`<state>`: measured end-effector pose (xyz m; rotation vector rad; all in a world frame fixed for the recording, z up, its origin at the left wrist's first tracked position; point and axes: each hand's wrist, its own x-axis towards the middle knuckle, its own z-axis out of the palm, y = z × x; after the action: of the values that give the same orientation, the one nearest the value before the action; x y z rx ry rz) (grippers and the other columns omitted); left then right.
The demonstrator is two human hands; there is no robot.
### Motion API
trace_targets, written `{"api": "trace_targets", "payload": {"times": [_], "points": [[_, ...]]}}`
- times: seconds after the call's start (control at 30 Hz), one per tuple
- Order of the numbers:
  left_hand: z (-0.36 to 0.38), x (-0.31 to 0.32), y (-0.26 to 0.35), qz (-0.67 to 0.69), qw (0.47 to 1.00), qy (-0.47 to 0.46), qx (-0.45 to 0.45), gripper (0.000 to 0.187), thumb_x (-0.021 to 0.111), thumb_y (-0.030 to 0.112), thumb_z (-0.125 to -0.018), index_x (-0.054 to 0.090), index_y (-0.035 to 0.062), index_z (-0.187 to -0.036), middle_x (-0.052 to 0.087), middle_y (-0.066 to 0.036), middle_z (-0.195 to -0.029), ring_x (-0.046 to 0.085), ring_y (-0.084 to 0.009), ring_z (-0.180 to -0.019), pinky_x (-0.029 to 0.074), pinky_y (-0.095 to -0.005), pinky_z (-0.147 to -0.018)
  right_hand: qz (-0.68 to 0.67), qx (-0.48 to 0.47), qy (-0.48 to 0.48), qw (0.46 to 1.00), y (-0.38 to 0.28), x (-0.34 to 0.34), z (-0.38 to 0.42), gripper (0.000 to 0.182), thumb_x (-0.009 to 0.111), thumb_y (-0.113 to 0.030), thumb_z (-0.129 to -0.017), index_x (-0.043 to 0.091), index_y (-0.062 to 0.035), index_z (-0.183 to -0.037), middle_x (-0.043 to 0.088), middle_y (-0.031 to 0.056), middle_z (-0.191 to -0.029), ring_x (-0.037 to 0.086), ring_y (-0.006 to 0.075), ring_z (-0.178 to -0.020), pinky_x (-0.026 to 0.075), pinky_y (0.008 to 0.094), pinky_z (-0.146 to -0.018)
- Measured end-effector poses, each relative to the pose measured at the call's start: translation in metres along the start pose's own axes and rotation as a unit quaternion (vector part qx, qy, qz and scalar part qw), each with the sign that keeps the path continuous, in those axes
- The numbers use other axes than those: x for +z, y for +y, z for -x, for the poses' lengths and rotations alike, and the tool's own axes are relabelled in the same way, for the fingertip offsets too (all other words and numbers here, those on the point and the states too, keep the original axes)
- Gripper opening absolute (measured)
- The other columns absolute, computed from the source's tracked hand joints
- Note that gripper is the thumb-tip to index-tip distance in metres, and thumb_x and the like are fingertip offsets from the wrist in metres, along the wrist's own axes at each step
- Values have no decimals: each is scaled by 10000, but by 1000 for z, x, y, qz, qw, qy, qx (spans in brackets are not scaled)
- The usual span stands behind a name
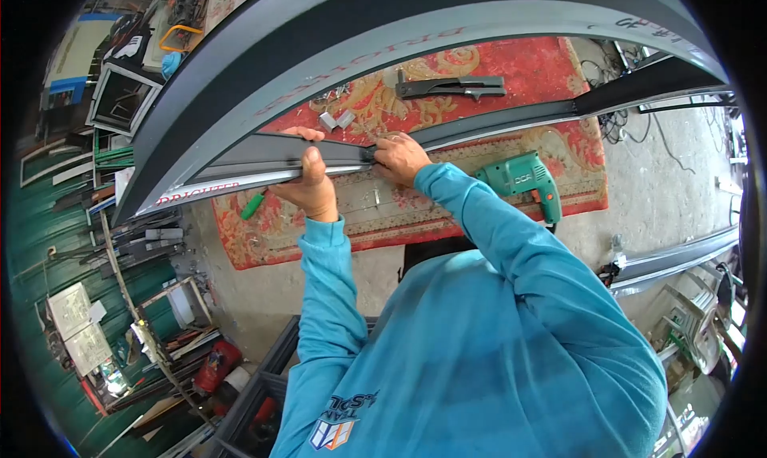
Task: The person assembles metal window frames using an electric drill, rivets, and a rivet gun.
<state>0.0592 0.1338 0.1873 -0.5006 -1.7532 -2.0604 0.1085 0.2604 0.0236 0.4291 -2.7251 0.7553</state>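
Observation:
A long dark grey metal frame (pixel 264 150) with red lettering on its protective film lies across the red carpeted table. My left hand (pixel 311 185) is wrapped around its near bar, thumb on top and fingers beyond. My right hand (pixel 399 156) is closed, fingertips pinched together at a dark joint in the same bar. What those fingertips hold, if anything, is too small to make out. A green power drill (pixel 519 178) lies right of my right hand. Near my left hand is a green-handled screwdriver (pixel 253 206). Inside the frame lie a black hand riveter (pixel 451 87) and small metal blocks (pixel 337 121).
The frame's large curved side (pixel 383 19) arches over the far side of the table (pixel 335 230). Black cables (pixel 615 126) lie on the floor at right, with more profiles (pixel 679 258) nearer. Scrap lengths and a red cylinder (pixel 217 366) crowd the left side.

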Motion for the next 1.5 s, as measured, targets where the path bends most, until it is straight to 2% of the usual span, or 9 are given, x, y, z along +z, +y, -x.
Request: {"api": "trace_targets", "payload": {"times": [0.1, 0.37, 0.53, 0.6, 0.8, 1.0, 1.1, 1.27, 1.5], "points": [[1, -1, -2, 9, 1000, 0, -7, 495, 787, 333, -713, 556, -25, -965, 621, -121, -812, 622, -220, -724, 539, -362, -692, -215, 92, -19, 972, 10, -24, 11, 229, 641, -265, -824, 670, -40, -857, 632, 126, -843, 610, 340, -876, 452, 470, -840], [-4, -4, -6, -6, 1000, -18, -14, 463, 718, 305, -779, 546, -70, -988, 618, -146, -862, 626, -242, -766, 550, -400, -752, 99, 418, 83, 899, 79, -162, 213, 523, 735, -376, -747, 625, -16, -1110, 594, 196, -1110, 554, 356, -1074, 442, 442, -920], [-3, -8, -7, -25, 999, -25, -31, 493, 732, 327, -753, 562, -51, -1020, 613, -137, -894, 616, -234, -806, 551, -396, -750, -138, 444, -86, 881, 99, -176, 251, 728, 793, -389, -733, 519, 15, -1273, 562, 199, -1222, 548, 308, -1163, 428, 420, -984], [-3, -6, -6, -32, 998, -28, -40, 510, 730, 350, -755, 556, -49, -1020, 605, -129, -880, 613, -234, -807, 551, -391, -763, -358, 513, -205, 753, 97, -193, 235, 735, 813, -346, -709, 515, 21, -1273, 611, 183, -1142, 577, 287, -1117, 435, 400, -985], [-6, -5, -6, -43, 998, -33, -45, 500, 716, 386, -772, 548, -37, -979, 592, -119, -890, 613, -235, -822, 558, -395, -780, -399, 382, -199, 809, 94, -177, 246, 700, 822, -302, -696, 538, 6, -1256, 662, 138, -1095, 668, 239, -884, 527, 357, -827], [-7, -7, -6, -56, 997, -47, -34, 516, 720, 406, -777, 555, -36, -984, 596, -121, -889, 614, -235, -819, 563, -396, -781, -546, 492, -183, 653, 78, -156, 257, 698, 755, -386, -779, 504, -6, -1307, 631, 176, -1145, 644, 272, -996, 531, 388, -872], [-6, -5, -4, -58, 997, -39, -35, 517, 724, 416, -774, 562, -33, -972, 600, -120, -876, 614, -232, -804, 561, -397, -775, -754, 501, -113, 409, 67, -155, 259, 785, 713, -401, -841, 349, 27, -1389, 594, 223, -1185, 658, 321, -990, 583, 458, -806], [-4, -11, -16, -46, 997, -31, -57, 538, 697, 425, -773, 556, -21, -1039, 602, -111, -903, 616, -235, -847, 538, -401, -825, -595, 594, -49, 539, 55, -153, 265, 846, 761, -365, -795, 315, 57, -1377, 600, 239, -1119, 695, 309, -815, 587, 369, -683], [-11, -1, -5, -49, 998, -29, -21, 498, 705, 382, -772, 534, -31, -989, 599, -125, -889, 610, -229, -792, 553, -392, -740, -621, 451, -42, 640, 34, -202, 163, 635, 710, -353, -802, 511, 59, -1242, 663, 162, -932, 676, 208, -743, 541, 294, -574]]}}
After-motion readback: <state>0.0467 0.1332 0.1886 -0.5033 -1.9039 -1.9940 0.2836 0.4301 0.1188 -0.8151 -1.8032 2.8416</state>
